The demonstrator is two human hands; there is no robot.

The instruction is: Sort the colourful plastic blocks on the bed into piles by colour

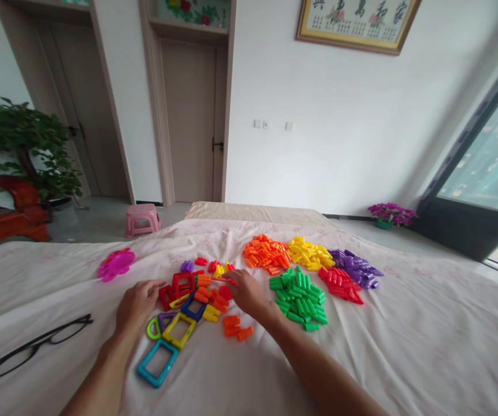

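Note:
My left hand (138, 303) rests on the cloth with fingers bent together, its tips beside a red tile frame (166, 297); whatever is in them is hidden. My right hand (249, 294) reaches over the small pieces, fingers closed on a thin orange-red piece (223, 280). Between the hands lie a second red frame (182, 275), a blue frame (194, 318), a yellow square frame (188, 320), a teal frame (158, 387) and a lime-green frame (149, 329). Orange plastic blocks (219, 303) and yellow blocks (211, 314) touch or adjoin them.
Sorted piles of orange (266, 253), yellow (309, 253), purple (355, 267), red (339, 283) and green blocks (300, 294) lie to the right. At left are a pink plastic toy (119, 264) and black eyeglasses (36, 345). A pink stool (143, 219) stands beyond the cloth.

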